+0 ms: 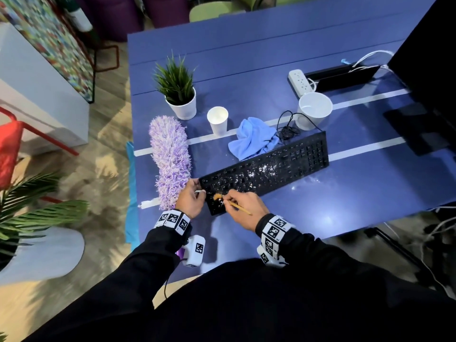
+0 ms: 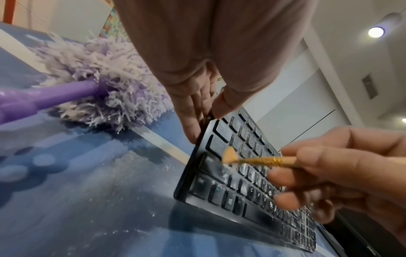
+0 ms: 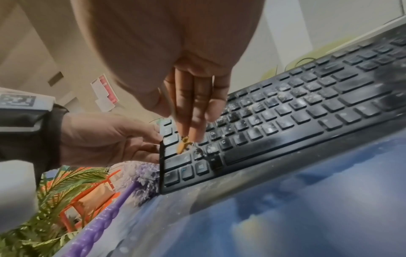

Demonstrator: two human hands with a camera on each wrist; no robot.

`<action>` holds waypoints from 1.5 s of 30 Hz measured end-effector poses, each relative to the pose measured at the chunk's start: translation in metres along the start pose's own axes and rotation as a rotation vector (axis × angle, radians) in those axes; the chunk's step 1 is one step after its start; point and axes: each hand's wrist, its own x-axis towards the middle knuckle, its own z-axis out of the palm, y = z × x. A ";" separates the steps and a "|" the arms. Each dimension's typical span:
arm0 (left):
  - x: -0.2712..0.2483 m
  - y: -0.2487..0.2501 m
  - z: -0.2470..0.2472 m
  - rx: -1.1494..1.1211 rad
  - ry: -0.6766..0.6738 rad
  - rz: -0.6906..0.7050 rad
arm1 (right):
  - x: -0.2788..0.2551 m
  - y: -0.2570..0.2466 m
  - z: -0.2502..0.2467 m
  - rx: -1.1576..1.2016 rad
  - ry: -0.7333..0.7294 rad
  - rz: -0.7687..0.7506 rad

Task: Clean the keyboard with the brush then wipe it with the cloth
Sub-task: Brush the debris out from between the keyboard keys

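A black keyboard (image 1: 269, 169) dusted with white crumbs lies slanted on the blue table (image 1: 320, 206). My right hand (image 1: 243, 206) pinches a thin wooden brush (image 1: 237, 206); its orange bristles (image 1: 217, 196) touch the keys at the keyboard's near left end. In the left wrist view the brush (image 2: 259, 160) hovers over those keys (image 2: 241, 173). My left hand (image 1: 191, 197) grips the keyboard's left edge, thumb on top (image 2: 222, 106), fingers (image 2: 189, 118) along the side. A crumpled light blue cloth (image 1: 254, 138) lies just behind the keyboard.
A purple fluffy duster (image 1: 170, 159) lies left of the keyboard, beside my left hand. Behind stand a small potted plant (image 1: 179, 95), a white paper cup (image 1: 217, 120), a larger white cup (image 1: 314, 109), a power strip (image 1: 299, 82) and a monitor base (image 1: 419, 129).
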 end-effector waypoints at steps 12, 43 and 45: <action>0.005 0.000 0.000 0.033 0.012 0.034 | -0.004 0.008 0.003 0.096 0.050 0.003; -0.018 0.029 0.003 0.130 0.092 0.149 | -0.008 0.016 -0.003 0.168 0.046 0.050; -0.020 0.030 0.004 0.144 0.097 0.169 | -0.009 0.005 0.002 0.147 -0.021 -0.051</action>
